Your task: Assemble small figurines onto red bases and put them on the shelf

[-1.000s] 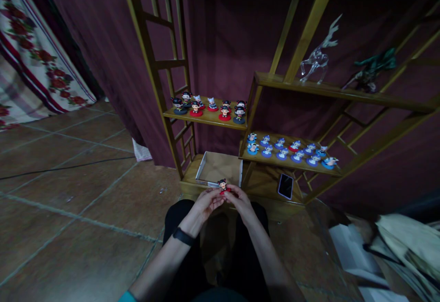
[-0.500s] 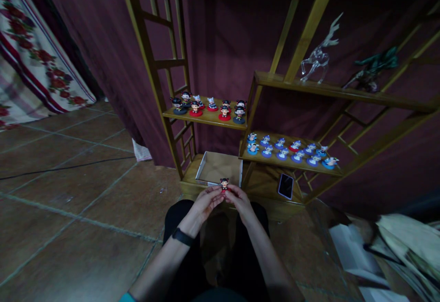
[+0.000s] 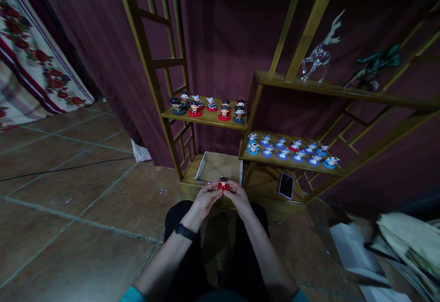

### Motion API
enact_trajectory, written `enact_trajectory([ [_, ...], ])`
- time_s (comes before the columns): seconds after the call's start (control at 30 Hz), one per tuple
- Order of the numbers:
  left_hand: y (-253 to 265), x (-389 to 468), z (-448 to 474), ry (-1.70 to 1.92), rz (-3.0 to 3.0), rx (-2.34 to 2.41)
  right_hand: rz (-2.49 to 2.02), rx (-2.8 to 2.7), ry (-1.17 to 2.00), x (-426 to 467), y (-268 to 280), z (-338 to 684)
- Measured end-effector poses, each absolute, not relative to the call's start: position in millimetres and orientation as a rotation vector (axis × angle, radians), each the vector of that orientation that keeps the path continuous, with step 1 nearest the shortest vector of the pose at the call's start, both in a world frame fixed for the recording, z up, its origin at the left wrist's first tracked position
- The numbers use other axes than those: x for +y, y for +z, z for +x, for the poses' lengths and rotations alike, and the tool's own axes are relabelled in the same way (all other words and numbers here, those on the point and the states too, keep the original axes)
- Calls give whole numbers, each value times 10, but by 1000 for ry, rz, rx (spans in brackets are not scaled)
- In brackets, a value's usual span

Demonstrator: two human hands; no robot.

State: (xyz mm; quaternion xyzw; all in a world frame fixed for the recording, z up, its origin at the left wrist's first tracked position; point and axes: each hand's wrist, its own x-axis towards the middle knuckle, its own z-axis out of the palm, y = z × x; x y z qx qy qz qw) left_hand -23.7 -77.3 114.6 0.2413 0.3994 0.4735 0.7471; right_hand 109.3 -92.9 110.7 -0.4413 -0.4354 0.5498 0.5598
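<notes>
A small figurine [image 3: 223, 183] with dark hair buns and a red base is held between both hands, in front of the shelf unit. My left hand [image 3: 206, 198] grips its base from the left, thumb and fingers closed. From the right, my right hand [image 3: 238, 197] pinches the same base. Just behind the hands stands an open cardboard box [image 3: 220, 167], whose front edge they partly cover. Similar figurines on red and dark bases, one of them a red-based figurine [image 3: 224, 112], stand on the upper left shelf [image 3: 206, 117].
Several blue and purple figurines [image 3: 283, 153] line the lower right shelf [image 3: 292, 163]. Beneath lies a phone [image 3: 286, 186]. A clear deer ornament [image 3: 318, 59] and a green ornament [image 3: 374, 69] stand on the upper right shelf. Bags [image 3: 409, 242] lie on the floor at right.
The figurine has tipped in my hands, so more of its red base shows. Both hands have shifted only slightly; the shelves' contents look the same.
</notes>
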Motion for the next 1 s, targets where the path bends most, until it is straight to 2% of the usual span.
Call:
enact_trajectory([
  [0.5,1042,-712,-238,1130,655,853,-1131,-1032,1228,-730,780,1077],
  [1.0,970,-705,-219,1179,828,981,-1110,-1003,1210,-824,865,1051],
])
